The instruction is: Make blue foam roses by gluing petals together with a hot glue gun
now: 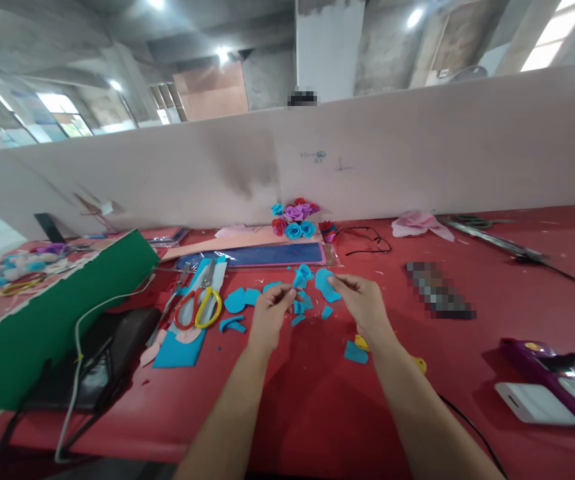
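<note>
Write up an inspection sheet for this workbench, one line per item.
Surface: red tabletop, strewn with small blue scraps.
Job's things: curled blue piece, blue petal, more cut pieces; bunch of paper-like flowers behind.
Clutter: scissors on blue sheets at left; eyeglasses, pink crumpled sheet and black bag about.
Grippers: bare hands; left hand pinches the curled piece, right hand the petal.
Cables: white cable across the bag; black plug in the purple power strip at right.
Surroundings: pale partition behind, green panel at left; other people, nothing seen.
</note>
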Action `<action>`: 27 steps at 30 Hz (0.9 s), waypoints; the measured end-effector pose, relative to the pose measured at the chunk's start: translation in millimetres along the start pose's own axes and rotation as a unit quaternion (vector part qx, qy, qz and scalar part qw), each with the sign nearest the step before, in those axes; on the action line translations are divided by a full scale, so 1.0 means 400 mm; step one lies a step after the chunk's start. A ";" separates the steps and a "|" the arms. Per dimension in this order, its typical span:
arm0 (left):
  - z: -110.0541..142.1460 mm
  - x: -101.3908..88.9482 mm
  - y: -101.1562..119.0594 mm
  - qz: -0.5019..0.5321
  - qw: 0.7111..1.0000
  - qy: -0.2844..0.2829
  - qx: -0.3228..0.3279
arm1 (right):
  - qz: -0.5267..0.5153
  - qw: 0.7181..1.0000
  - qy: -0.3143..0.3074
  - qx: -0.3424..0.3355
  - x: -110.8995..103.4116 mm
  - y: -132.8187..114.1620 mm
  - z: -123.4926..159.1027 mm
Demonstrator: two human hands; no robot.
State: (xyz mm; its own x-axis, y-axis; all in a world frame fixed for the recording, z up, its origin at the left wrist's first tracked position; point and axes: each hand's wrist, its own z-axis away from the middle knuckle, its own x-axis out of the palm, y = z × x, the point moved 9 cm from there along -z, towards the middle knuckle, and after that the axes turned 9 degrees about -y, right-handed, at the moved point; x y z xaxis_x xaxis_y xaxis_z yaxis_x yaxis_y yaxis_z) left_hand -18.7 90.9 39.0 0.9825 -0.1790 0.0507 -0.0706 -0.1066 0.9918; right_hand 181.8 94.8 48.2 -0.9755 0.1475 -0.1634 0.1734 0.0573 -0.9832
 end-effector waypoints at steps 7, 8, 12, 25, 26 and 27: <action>0.001 0.046 -0.070 0.248 0.965 -0.023 -0.083 | -0.202 0.979 -0.021 0.026 0.049 0.010 0.015; 0.001 0.052 -0.077 0.260 0.961 -0.028 -0.089 | -0.212 0.976 -0.024 0.028 0.056 0.009 0.018; 0.004 0.067 -0.094 0.295 0.948 -0.037 -0.116 | -0.250 0.967 -0.044 0.021 0.086 0.002 0.028; 0.012 0.097 -0.099 0.323 0.931 -0.082 -0.148 | -0.303 0.951 -0.062 0.027 0.106 -0.013 0.038; 0.012 0.098 -0.098 0.322 0.932 -0.083 -0.148 | -0.300 0.951 -0.065 0.026 0.108 -0.015 0.039; 0.012 0.098 -0.097 0.320 0.932 -0.084 -0.147 | -0.296 0.952 -0.068 0.026 0.109 -0.016 0.040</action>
State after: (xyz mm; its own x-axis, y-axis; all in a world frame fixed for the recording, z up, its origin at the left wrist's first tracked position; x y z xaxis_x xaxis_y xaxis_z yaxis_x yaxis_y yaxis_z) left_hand 21.9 83.4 1.8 0.7120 -0.2675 0.6493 -0.5591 0.3436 0.7546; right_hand 136.1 85.1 46.1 -0.9094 -0.0245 0.4153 -0.4160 0.0420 -0.9084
